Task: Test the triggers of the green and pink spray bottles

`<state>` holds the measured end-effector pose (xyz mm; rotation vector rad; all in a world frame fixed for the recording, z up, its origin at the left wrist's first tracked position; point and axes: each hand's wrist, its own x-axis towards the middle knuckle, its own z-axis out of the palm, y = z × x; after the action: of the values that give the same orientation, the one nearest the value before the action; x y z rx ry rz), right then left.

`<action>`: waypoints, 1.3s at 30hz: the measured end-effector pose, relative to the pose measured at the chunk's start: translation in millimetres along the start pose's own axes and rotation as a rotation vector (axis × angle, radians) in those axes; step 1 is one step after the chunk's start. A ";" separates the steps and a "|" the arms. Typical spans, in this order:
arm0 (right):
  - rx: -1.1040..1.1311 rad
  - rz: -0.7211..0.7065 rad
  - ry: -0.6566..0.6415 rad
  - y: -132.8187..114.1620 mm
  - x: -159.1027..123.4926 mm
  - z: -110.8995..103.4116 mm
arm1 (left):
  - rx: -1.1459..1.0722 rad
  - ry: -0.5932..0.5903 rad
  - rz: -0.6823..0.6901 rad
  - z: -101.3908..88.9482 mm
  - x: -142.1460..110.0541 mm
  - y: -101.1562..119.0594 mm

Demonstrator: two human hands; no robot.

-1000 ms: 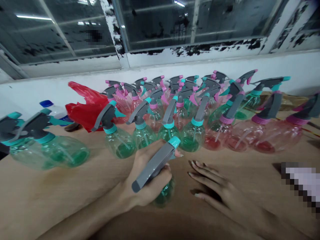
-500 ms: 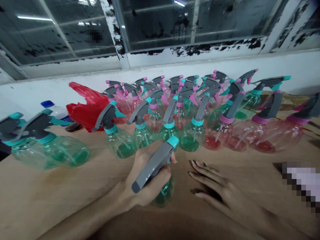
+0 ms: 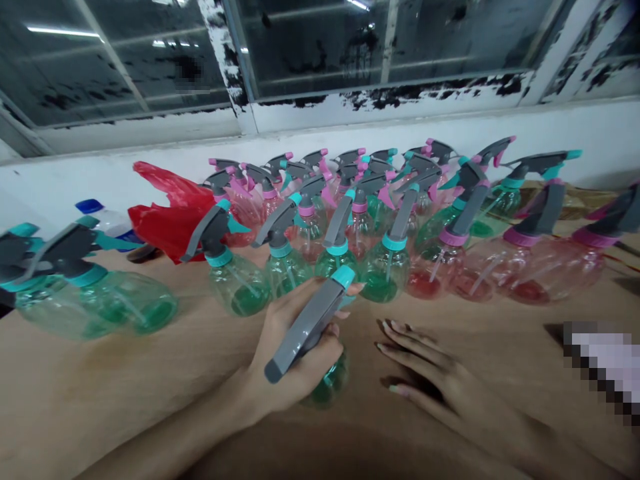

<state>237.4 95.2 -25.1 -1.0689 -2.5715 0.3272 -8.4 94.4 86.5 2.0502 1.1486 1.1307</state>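
Note:
My left hand (image 3: 273,337) is wrapped round the neck of a spray bottle (image 3: 311,327) with a grey trigger head and a turquoise nozzle. Below the hand, part of its clear green body shows upright at the table; the collar is hidden by my fingers. The index finger stretches forward beside the turquoise trigger. To the right, my right hand (image 3: 443,373) rests on the table, fingers spread and holding nothing. Just beyond the held bottle stands a row of green spray bottles (image 3: 384,277) with turquoise collars, continuing right as pink spray bottles (image 3: 430,277) with pink collars.
On the wooden table (image 3: 200,373), more green spray bottles (image 3: 133,300) stand at the left. Behind are a red plastic bag (image 3: 167,223), a blue-capped bottle (image 3: 105,217) and several further sprayers. A pixelated object (image 3: 605,363) lies at right. A white wall with windows (image 3: 310,53) closes the back.
My left index finger has straightened out past the nozzle, and more of the turquoise trigger shows. The bottle stays in the left hand, and the right hand has not visibly moved.

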 end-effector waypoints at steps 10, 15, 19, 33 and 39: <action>0.024 -0.008 0.038 -0.4 0.7 0.0 | -0.066 0.019 0.014 1.0 2.8 1.8; 0.039 0.005 0.049 -0.6 0.4 0.2 | -0.015 0.048 0.008 -0.7 7.3 10.7; 0.049 0.003 0.049 -0.7 0.1 -0.3 | 0.065 -0.001 0.005 -3.7 8.8 13.6; 0.045 0.012 0.048 -1.6 1.0 -0.8 | 0.033 -0.061 0.036 -7.9 6.3 17.1; 0.008 0.016 0.042 -1.5 0.8 -0.4 | 0.037 -0.095 0.017 -8.6 6.5 17.9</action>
<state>236.1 94.8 -24.0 -1.0827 -2.5241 0.3157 -6.3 91.5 107.2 2.1218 1.1153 1.0149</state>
